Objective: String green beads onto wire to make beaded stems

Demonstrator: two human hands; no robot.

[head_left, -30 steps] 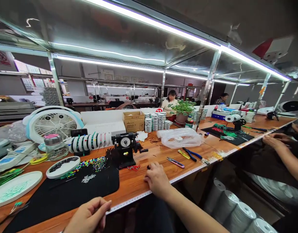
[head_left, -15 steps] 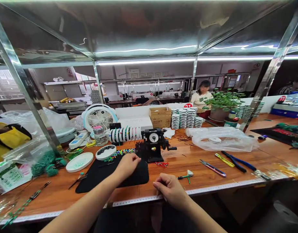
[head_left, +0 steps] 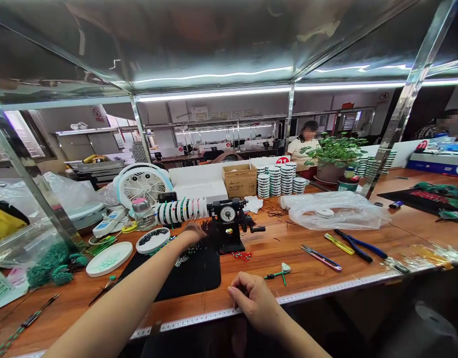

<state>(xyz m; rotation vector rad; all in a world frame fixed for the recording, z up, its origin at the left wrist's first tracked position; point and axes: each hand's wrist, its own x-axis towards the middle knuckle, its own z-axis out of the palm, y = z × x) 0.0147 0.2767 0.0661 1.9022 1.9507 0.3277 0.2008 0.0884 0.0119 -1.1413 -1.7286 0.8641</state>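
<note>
My left hand reaches over the black mat to a bunch of dark strands beside the black hand-cranked machine. Its fingers are smeared and partly hidden, so their grip does not show. White spools wound with coloured cord sit in a row on the machine's left side. At the front edge of the table, my right hand is closed with thumb and fingers together; anything in it is too small to make out. A green cord piece with a whitish tip lies just right of that hand.
White dishes and a jar stand left of the machine. Red pieces lie at its base. Tweezers, a yellow-handled tool and blue-handled pliers lie rightward. Stacked spools and a cardboard box stand behind.
My left hand has moved forward, from above the mat to the dark strands by the machine. My right hand stays closed at the table edge. The view has shifted slightly right.
</note>
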